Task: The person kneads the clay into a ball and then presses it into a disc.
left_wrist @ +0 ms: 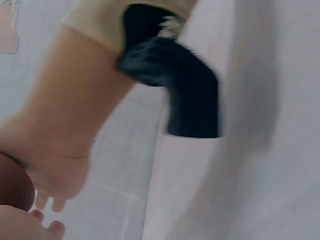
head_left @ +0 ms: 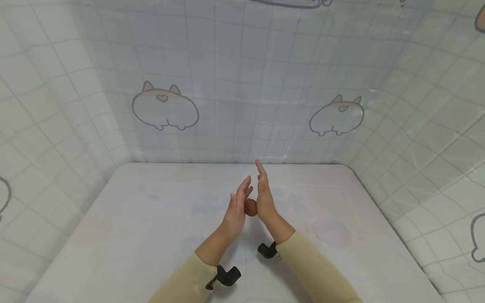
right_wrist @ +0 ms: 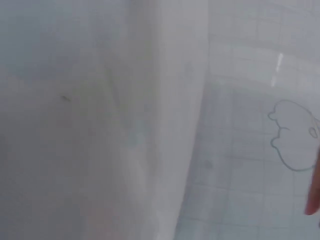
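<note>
Between the two palms sits a brown ball, smooth and round, its material unclear. My left hand presses its palm against the ball's left side, fingers extended forward. On the other side my right hand touches the ball with its palm, its fingers straight and pointing away. The left wrist view has the ball at its left edge, part of my left hand below it and my right hand above. Only a fingertip enters the right wrist view.
Under the hands lies a pale table with faint coloured prints. Grid-patterned sheets with cartoon animal drawings rise at the back and both sides. Black wrist camera mounts stick out from the cream sleeves.
</note>
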Motion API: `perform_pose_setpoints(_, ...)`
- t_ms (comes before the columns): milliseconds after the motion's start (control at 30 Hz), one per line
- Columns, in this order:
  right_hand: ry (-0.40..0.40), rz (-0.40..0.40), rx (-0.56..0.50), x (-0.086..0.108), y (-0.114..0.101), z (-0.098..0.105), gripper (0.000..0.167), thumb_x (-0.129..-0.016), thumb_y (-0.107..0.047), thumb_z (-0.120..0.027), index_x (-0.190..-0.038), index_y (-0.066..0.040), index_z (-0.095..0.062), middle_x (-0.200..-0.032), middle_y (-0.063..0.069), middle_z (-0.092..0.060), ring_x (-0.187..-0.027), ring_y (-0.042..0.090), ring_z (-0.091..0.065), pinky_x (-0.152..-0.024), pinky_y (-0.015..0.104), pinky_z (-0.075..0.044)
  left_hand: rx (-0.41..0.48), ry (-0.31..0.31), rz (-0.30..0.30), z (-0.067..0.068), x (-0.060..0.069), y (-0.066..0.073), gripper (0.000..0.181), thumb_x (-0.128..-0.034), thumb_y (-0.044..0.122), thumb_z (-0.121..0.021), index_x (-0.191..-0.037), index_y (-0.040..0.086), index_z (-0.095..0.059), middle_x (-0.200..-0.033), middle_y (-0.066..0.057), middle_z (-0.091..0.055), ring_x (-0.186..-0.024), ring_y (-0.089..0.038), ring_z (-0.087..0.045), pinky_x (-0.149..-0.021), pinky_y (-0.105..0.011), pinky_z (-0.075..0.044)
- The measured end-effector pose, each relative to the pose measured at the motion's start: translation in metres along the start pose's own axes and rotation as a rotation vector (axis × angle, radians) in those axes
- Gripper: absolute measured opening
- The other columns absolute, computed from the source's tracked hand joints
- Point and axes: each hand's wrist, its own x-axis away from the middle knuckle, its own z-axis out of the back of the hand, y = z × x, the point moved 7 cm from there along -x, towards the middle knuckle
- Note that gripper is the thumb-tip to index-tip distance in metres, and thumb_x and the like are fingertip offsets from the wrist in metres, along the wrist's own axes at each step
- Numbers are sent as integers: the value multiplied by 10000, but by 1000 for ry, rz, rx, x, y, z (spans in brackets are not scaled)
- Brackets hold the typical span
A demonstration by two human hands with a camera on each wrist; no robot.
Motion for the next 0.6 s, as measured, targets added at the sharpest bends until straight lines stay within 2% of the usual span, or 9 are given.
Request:
perform_pose_setpoints(100,-64,-12,7,6,1,-7,872,-934,-806,-151,-1618,-266,-129,-1669,-41,-75,-1501,374,-93,-1134,684,-76,12,46,-48,3,-3,6,800,-1015,645,-32,-1610,114,23,-1673,-51,55,-1522,-323,7,-1156,-630,38)
perform_pose_setpoints(233,-130,28,7,12,-3,-19,868,-939,-801,-157,-1620,-264,-109,-1673,-29,-56,-1520,306,-56,-1147,666,-70,-9,101,-94,10,-8,10,817,-1016,661,-82,-1608,112,46,-1673,-65,56,-1526,-331,20,-1171,-602,28)
perform_pose_setpoints(367,-178,87,24,16,-11,-29,880,-963,-768,-137,-1622,-187,-96,-1677,35,-54,-1524,310,-60,-1153,658,-87,-75,162,-123,19,-13,11,863,-996,710,-132,-1611,129,41,-1673,-46,26,-1527,-335,10,-1178,-597,3)
perform_pose_setpoints(467,-202,120,15,20,-17,-33,891,-971,-755,-126,-1620,-145,-98,-1678,54,-68,-1521,322,-81,-1161,640,-94,-124,199,-118,23,-17,11,887,-978,740,-145,-1613,149,40,-1673,-16,20,-1532,-295,-4,-1176,-610,-12)
perform_pose_setpoints(600,-239,153,-35,26,-24,-36,903,-965,-762,-119,-1620,-141,-98,-1679,38,-77,-1526,279,-85,-1178,598,-98,-162,247,-87,26,-20,10,873,-970,748,-120,-1618,179,19,-1673,6,5,-1531,-243,-34,-1176,-616,-29)
